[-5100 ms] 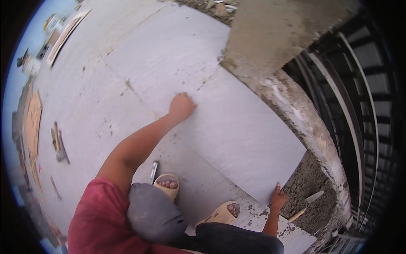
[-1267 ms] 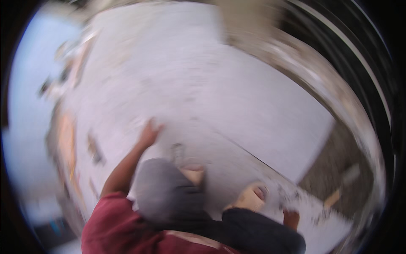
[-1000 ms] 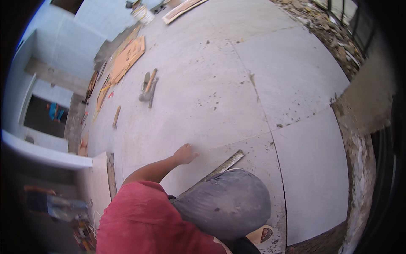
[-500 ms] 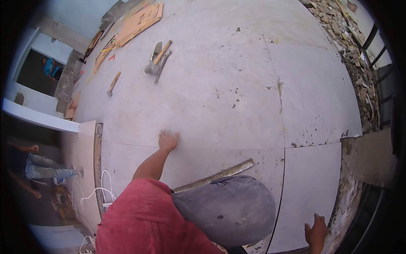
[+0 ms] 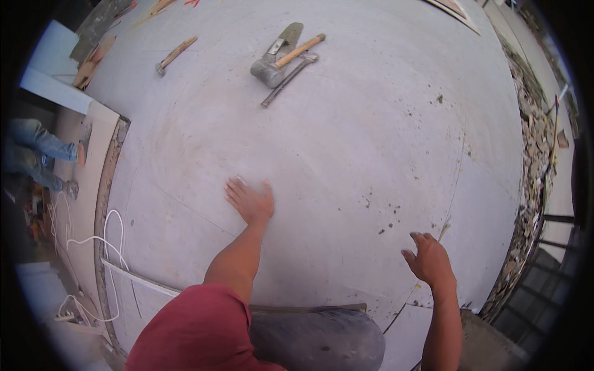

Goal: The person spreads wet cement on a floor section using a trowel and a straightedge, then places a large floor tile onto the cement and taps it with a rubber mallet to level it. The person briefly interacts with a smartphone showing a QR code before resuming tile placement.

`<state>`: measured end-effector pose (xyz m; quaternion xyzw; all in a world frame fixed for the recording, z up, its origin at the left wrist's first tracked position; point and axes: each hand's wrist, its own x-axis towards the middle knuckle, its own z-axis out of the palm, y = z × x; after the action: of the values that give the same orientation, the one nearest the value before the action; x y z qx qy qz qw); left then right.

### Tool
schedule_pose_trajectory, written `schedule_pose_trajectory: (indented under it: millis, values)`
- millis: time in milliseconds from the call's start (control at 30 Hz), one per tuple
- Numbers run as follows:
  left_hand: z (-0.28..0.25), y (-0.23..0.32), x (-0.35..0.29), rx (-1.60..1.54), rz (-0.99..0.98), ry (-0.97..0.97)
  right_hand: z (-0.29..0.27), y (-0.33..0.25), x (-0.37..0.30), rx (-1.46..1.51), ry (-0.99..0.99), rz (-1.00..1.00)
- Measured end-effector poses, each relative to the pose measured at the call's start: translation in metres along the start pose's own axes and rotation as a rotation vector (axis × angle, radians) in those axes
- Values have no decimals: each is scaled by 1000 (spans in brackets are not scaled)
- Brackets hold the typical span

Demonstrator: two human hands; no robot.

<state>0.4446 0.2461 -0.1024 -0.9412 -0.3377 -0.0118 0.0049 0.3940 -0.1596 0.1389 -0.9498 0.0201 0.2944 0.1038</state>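
My left hand lies palm down on the large pale grey floor tiles, its fingers spread and nothing in it. To the right, my right hand is over the tiles with fingers apart and slightly bent, holding nothing. Whether it touches the floor, I cannot tell. Beyond my left hand lies a mallet with a thick grey head and wooden handle. A trowel and a dark metal bar-like tool lie against it. Farther left rests a small hammer with a wooden handle.
Beside my bent knee lies a long straight bar. White cable loops along the left edge, near a thin pale strip. Rubble borders the right side, beside dark metal bars. Another person's jeans-clad legs show at the left.
The view has shifted, bringing the tools closer. My right hand has come up from the lower right corner to over the tiles. My left hand stays on the floor, fingers now more visibly spread.
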Motion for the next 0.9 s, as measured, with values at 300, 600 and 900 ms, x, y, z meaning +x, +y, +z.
schedule_pose_trajectory:
  millis: [300, 600, 900]
  values:
    - [-39, 10, 3, -120, -36, -303, -50, -230, 288, 105, 62, -450]
    - [-45, -3, 7, -192, -19, -444, -53, -358, 424, 166, 289, -533]
    - [-58, 9, 27, -87, -34, -463, -22, -363, 439, 283, 504, -569]
